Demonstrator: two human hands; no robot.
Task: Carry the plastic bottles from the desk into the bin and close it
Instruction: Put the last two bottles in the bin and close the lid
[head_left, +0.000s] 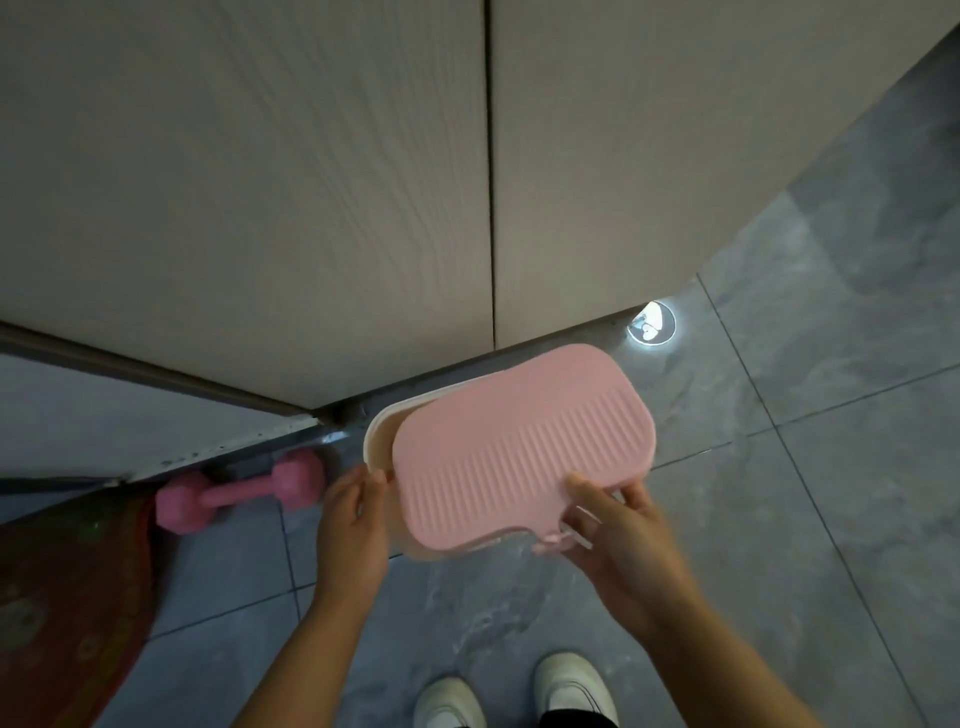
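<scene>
I see the pink ribbed lid (519, 457) lying skewed across the cream bin (382, 431), its long axis twisted off the bin's; left hand (353, 514) grips the bin's rim, right hand (618, 525) pinches the lid's near edge.

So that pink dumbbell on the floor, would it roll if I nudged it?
Probably not far: the dumbbell has faceted ends, which should stop rolling. It looks solid, so likely heavy for its size. Its coating looks matte, so probably not slippery.

Head view, steeply down, close.
</scene>
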